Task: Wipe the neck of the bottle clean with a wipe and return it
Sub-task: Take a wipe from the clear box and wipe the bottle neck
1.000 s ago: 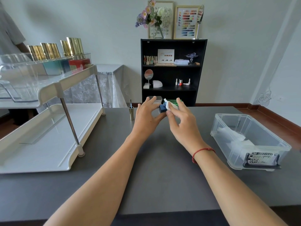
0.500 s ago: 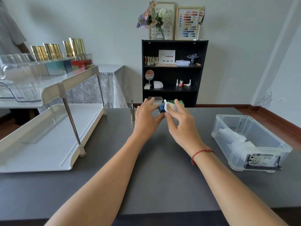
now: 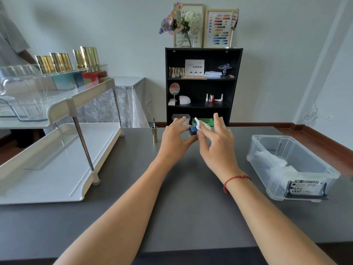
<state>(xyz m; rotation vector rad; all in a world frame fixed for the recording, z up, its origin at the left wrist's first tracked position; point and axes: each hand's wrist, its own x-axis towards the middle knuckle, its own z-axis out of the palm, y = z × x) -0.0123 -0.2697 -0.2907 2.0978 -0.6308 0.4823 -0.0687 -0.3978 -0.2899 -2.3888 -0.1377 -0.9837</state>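
Nail polish bottle (image 3: 193, 130), small and dark blue, pinched in left hand (image 3: 174, 142); right hand (image 3: 215, 148) presses white wipe (image 3: 199, 126) on its neck; bin label (image 3: 305, 187) reads "FOCUS"

Single head-worn wide view, facing forward and down, table (image 3: 191, 207) close below

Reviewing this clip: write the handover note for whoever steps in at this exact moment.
Left hand: grips the small blue bottle above the grey table.
Right hand: presses the white wipe onto the bottle's top.
Cap with brush stands upside down on the table, left of the hands.
Done: bottle opened, wiping under way.
Left: finish the neck, recap, return the bottle, probably to the white rack.
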